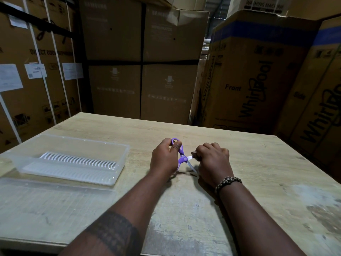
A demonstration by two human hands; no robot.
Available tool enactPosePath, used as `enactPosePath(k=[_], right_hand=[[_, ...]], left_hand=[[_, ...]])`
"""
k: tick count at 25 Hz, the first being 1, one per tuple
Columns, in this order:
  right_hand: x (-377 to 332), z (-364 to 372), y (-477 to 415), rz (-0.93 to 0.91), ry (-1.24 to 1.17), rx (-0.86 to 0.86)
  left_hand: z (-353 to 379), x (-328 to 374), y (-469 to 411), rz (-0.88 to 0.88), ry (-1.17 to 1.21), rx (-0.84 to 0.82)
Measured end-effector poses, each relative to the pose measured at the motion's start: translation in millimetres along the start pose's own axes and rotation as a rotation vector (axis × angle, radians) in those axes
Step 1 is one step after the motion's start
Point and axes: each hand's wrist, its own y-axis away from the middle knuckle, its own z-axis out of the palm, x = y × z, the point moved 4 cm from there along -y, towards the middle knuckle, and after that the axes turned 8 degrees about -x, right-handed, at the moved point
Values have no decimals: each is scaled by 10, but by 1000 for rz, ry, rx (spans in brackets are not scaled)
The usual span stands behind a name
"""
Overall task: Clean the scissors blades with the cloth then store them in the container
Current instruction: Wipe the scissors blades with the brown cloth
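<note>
Over the middle of the desk [258, 172] the left hand [164, 156] grips the purple handles of the scissors [181, 157], which are held open. The right hand [212, 157] has its fingers clenched round one blade, and a pale scrap at the thumb may be the cloth [193, 154]. The other blade points bare toward the near edge, close by the right wrist, so a hurried stroke or a squeeze on the handles could nick skin. The clear container [127, 148] sits open well to the left.
</note>
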Motion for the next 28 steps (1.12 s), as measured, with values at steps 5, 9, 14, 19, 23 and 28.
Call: enactPosePath(k=[5, 9, 14, 19, 23, 28], right_hand=[[232, -170, 41, 176, -133, 179], [-62, -117, 63, -120, -173, 246], [-220, 84, -2, -195, -79, 21], [-31, 55, 6, -49, -1, 4], [154, -45, 8, 146, -43, 124], [-11, -184, 90, -69, -171, 455]], left_hand=[[-2, -40, -28, -14, 126, -6], [10, -13, -23, -22, 16, -10], [-37, 2, -6, -15, -13, 22], [11, -40, -25, -9, 40, 7], [-43, -26, -19, -41, 133, 40], [-80, -14, 2, -75, 262, 98]])
